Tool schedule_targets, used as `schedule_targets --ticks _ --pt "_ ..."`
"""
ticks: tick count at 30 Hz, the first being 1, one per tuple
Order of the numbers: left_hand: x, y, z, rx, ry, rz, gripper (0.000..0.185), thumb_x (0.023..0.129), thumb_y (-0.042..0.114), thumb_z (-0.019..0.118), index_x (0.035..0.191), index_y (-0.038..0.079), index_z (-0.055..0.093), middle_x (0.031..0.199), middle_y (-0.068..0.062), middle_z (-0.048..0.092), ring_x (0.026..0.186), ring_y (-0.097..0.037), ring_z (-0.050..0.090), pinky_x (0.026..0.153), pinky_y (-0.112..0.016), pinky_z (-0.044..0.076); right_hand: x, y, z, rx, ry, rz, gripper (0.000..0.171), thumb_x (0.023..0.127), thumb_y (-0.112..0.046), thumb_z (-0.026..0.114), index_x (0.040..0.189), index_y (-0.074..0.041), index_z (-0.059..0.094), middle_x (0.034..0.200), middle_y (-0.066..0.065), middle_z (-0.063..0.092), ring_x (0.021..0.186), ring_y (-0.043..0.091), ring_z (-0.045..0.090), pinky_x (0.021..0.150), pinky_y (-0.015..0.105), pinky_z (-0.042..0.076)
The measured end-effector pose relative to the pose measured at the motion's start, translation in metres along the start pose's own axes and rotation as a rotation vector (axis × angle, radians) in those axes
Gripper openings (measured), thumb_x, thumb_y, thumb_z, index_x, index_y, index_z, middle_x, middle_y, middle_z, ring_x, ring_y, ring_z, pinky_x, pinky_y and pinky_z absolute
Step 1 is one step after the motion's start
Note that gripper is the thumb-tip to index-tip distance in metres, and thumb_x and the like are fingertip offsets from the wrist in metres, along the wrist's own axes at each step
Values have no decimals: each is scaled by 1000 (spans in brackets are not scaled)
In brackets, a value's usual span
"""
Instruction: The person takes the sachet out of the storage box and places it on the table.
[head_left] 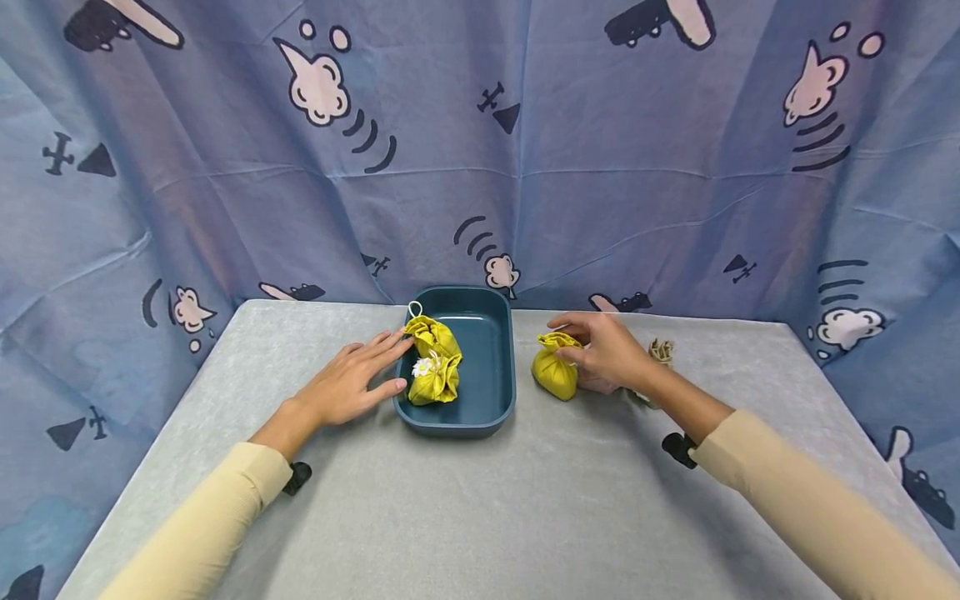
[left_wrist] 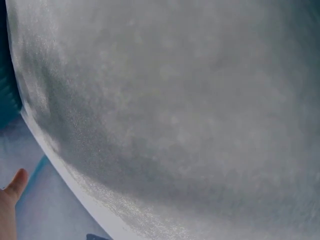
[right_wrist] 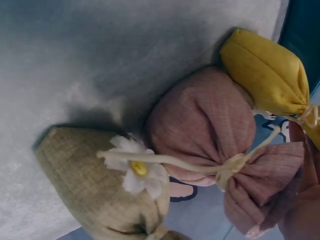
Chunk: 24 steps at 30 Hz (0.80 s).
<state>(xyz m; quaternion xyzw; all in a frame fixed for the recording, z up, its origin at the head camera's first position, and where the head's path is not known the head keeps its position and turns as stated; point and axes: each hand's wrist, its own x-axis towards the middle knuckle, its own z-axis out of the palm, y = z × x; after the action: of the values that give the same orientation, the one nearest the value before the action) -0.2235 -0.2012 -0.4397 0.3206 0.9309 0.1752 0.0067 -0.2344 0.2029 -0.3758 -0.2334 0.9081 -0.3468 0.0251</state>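
Cream sleeves (head_left: 202, 525) enter from the near edge of the grey table (head_left: 480, 517). Left hand (head_left: 345, 385): fingers straight and relaxed, resting flat on the table just beside the teal tray (head_left: 495, 392), holding nothing. Inside the tray's left half lie two yellow pouches (head_left: 435, 362), one bearing a white flower. Right of the tray, a third yellow pouch (head_left: 553, 371) stands on the table; the right hand (head_left: 611, 354) pinches its gathered neck. Beside it, the right wrist view shows a pink pouch (right_wrist: 205, 125) and a tan pouch (right_wrist: 95, 185) with a daisy.
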Motion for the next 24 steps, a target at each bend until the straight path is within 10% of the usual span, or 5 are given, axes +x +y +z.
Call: schedule_targets --ticks 24 --pt "0 1 -1 4 -2 -1 66 103 55 41 160 25 25 165 3 16 150 -30 22 113 -59 24 27 -48 36 133 -96 -95 53 83 -8 82 131 -2 61 128 17 65 110 31 67 96 48 51"
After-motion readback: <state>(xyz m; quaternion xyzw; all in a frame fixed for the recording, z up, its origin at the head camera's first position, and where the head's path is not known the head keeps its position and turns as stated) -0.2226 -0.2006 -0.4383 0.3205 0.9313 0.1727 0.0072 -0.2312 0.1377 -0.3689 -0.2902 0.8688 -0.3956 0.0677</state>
